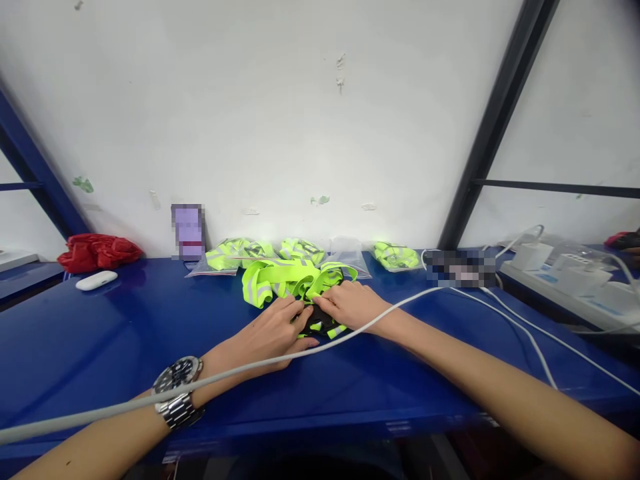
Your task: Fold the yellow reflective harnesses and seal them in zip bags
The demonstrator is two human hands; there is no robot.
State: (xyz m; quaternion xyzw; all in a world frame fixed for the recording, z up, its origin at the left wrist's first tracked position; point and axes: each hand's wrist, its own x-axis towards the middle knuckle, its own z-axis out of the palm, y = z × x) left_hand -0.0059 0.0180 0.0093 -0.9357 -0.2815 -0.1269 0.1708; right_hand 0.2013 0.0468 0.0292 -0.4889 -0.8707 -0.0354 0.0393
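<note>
A bundle of neon-yellow reflective straps (280, 272) with silver-grey stripes and black parts lies on the blue table in front of me. My left hand (280, 328) is closed on the near left side of the bundle, its thumb low by the table. From the right, my right hand (355, 308) is curled in with thumb and fingers pinching the straps at the black part (319, 321). My fingers hide some of the middle. Loops of strap spread out behind and to the left of my hands.
Bagged yellow reflective straps (396, 255) and a clear plastic bag (347, 257) lie along the wall. On the left are a phone (189, 230), a red bundle (100, 252) and a white case (97, 280). A white cable (270, 360) crosses over my forearms. A power strip (565, 273) stands right.
</note>
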